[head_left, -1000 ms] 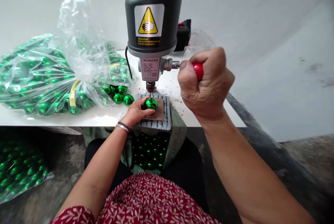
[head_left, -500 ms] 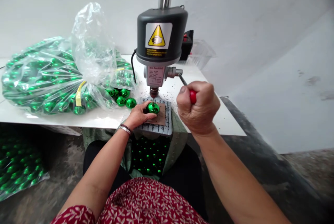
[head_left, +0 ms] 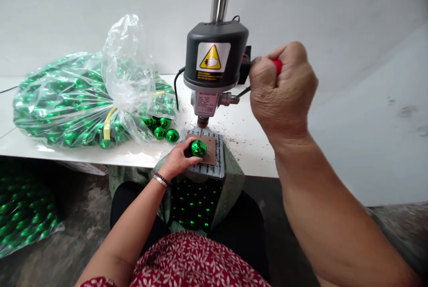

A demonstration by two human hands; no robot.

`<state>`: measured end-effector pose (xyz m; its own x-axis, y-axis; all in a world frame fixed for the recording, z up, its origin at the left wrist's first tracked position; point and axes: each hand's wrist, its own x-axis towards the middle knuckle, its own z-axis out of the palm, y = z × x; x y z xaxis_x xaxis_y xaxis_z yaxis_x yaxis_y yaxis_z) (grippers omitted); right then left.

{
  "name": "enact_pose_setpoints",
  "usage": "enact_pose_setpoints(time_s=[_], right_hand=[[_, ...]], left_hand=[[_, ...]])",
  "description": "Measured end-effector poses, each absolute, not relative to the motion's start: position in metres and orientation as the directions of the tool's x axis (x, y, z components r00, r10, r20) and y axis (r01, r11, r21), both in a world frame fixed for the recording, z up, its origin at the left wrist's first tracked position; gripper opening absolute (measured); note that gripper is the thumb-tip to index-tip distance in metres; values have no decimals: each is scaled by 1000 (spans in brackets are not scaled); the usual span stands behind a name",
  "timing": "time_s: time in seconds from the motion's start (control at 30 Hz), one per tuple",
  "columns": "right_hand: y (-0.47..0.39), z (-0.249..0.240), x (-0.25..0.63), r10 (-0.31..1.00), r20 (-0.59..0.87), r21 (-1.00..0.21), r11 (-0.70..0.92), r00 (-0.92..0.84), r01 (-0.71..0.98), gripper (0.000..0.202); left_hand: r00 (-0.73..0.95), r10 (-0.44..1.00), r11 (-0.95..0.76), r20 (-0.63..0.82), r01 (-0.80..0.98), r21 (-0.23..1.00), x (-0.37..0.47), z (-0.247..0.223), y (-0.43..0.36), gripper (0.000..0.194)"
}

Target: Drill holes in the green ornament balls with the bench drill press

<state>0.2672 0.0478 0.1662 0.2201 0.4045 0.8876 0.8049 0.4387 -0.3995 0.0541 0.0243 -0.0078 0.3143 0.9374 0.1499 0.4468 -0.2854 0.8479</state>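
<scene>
The red top (head_left: 197, 260) has a pale leaf print, left sleeve (head_left: 98, 282) included. The trousers (head_left: 249, 229) are black. A dark bracelet (head_left: 162, 175) and a silvery bangle (head_left: 160, 181) circle the left wrist (head_left: 168, 173).

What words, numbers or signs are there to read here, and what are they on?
"Attention:" in yellow, on the drill's dark cover; the lines beneath it are too small and blurred.
"Mini Bench Drill", slightly blurred, heading the label on the drill's grey body; its smaller lines are unreadable.
Wordless sign: a yellow triangle with a white hand, on the dark cover.
</scene>
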Motion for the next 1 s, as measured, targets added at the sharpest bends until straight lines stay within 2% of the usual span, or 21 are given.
enact_pose_setpoints(time_s=[0.2,0.27,0.33,0.4,0.47,0.67,0.77,0.83,0.87,0.93,1.0], right_hand=[[39,166,263,446,862,-451,463,239,763,21],[39,165,261,440,859,-464,450,262,763,22],[40,165,260,429,859,-471,450,279,759,21],[41,163,260,411,866,-469,467,285,750,20],[42,161,261,389,879,-449,481,276,753,20],[42,160,261,384,888,-427,491,251,759,21],[42,160,260,387,889,-425,497,245,757,20],[43,160,260,380,893,-419,506,241,754,20],[43,159,261,378,893,-420,510,244,751,19],[43,159,261,381,890,-431,518,252,739,19],[44,159,261,387,885,-441,522,258,730,18]], left_hand=[[506,851,-394,143,435,810,25,-7,5,68],[410,900,-337,144,450,827,19,-8,9,54],[171,972,-232,164,542,808,17,-7,20,42],[-68,975,-111,210,672,732,17,-6,37,42],[-142,963,-33,229,782,623,17,-2,54,50],[115,989,-86,-91,959,271,14,13,74,76],[113,992,-100,-60,975,197,10,14,71,72],[88,996,-91,24,959,268,7,12,66,67],[65,996,-85,67,932,352,6,10,63,64],[33,993,-96,116,800,593,4,8,56,59],[68,992,-125,105,557,821,5,7,47,56]])
